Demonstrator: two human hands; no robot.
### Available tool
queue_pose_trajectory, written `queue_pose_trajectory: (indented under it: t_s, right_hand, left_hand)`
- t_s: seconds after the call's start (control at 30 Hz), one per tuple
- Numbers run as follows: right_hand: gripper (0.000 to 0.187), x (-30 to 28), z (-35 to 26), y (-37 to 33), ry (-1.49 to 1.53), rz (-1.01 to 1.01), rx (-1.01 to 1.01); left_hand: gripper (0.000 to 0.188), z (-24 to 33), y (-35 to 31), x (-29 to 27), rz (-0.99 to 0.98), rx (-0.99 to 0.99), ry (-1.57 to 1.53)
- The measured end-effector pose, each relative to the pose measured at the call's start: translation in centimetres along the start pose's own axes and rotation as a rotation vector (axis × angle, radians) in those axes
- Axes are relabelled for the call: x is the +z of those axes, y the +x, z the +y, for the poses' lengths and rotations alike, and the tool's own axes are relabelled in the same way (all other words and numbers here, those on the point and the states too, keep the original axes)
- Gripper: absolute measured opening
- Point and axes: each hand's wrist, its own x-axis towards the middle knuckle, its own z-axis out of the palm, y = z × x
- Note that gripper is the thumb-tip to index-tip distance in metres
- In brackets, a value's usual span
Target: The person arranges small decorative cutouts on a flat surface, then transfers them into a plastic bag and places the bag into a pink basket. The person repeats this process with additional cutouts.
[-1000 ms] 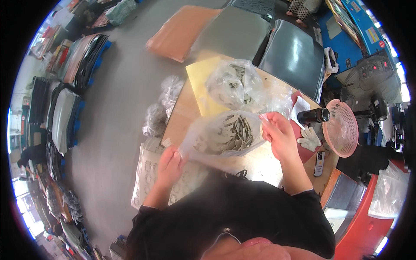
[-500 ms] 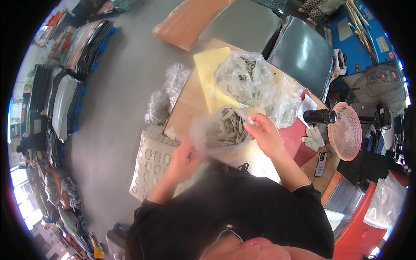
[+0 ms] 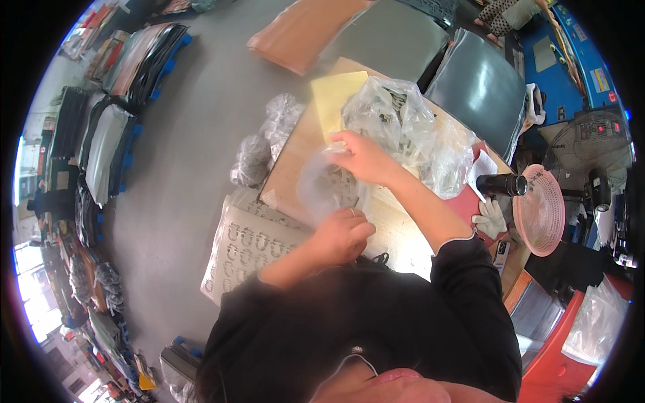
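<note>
A cloudy plastic bag (image 3: pixel 314 187) with small grey flat pieces inside stands on the wooden table (image 3: pixel 285 176) in front of me. My right hand (image 3: pixel 364 160) reaches across to the bag's far side and pinches its rim. At the near side my left hand (image 3: pixel 344 235), with a ring on one finger, is closed on the bag's edge. Most of the grey pieces are veiled by the plastic. Beyond my right hand lies another clear bag (image 3: pixel 369 111) of similar grey pieces, next to a yellow sheet (image 3: pixel 329 94).
A crumpled clear bag (image 3: pixel 451 160), a black cylinder (image 3: pixel 496 184), a pale glove (image 3: pixel 490 218) and a pink basket (image 3: pixel 541 211) are at the right. Sheets with cut-out shapes (image 3: pixel 245 245) jut out at the left. Stacked dark sheets (image 3: pixel 478 87) stand behind.
My right hand has moved left, over to the bag's far rim. My left hand has shifted right along the near side. The bag's mouth is narrower and hides more of the pieces.
</note>
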Motion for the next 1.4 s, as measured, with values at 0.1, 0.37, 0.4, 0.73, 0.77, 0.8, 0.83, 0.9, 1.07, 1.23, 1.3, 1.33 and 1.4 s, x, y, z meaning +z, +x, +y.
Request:
queue_pose_trajectory:
  t_s: [0.1,0.37,0.4,0.73,0.77,0.8,0.83,0.9,1.07,1.23,1.3,1.33,1.4]
  right_hand:
    - [0.048,-0.6,1.2,-0.1,0.196,-0.067,0.185]
    - [0.043,-1.0,1.2,-1.7,0.644,-0.116,0.341]
    - [0.041,-1.0,1.4,-1.7,0.724,-0.088,0.379]
    - [0.025,0.2,5.5,-2.9,1.545,0.118,0.542]
    - [0.024,0.9,6.2,-3.6,1.668,0.123,0.526]
    - [0.025,1.7,6.9,-4.4,1.644,0.132,0.565]
    - [0.026,2.6,7.6,-5.1,1.641,0.115,0.580]
    - [0.033,4.2,9.0,-7.2,1.433,0.132,0.614]
    - [0.051,9.7,10.2,-10.2,0.620,0.221,0.303]
    - [0.058,9.7,12.5,-9.8,0.506,0.202,0.306]
    - [0.052,9.5,13.6,-9.0,0.562,0.150,0.337]
    - [0.049,9.6,14.2,-8.6,0.586,0.131,0.361]
    - [0.041,10.1,15.0,-7.9,0.548,0.167,0.300]
  left_hand:
    - [0.022,-1.1,0.1,1.6,0.210,0.054,0.080]
    - [0.014,-3.1,-0.8,2.1,0.454,0.259,0.481]
    - [0.014,-3.4,-1.0,2.4,0.502,0.231,0.510]
    - [0.061,-9.1,-2.1,6.9,0.362,-0.865,-1.666]
    - [0.071,-10.0,-1.9,6.9,0.383,-0.955,-1.718]
    - [0.081,-10.7,-1.6,6.9,0.419,-1.037,-1.776]
    - [0.076,-11.1,-1.5,6.8,0.430,-1.073,-1.848]
    - [0.067,-11.6,-1.2,6.5,0.405,-1.131,-1.938]
    - [0.040,-11.9,-0.1,8.2,0.670,-1.407,-1.740]
    - [0.025,-13.2,0.2,10.4,0.647,-1.458,-1.632]
    - [0.023,-13.5,0.2,10.6,0.581,-1.485,-1.604]
    - [0.023,-13.6,0.2,10.5,0.555,-1.475,-1.609]
    - [0.021,-13.7,0.1,10.2,0.516,-1.475,-1.630]
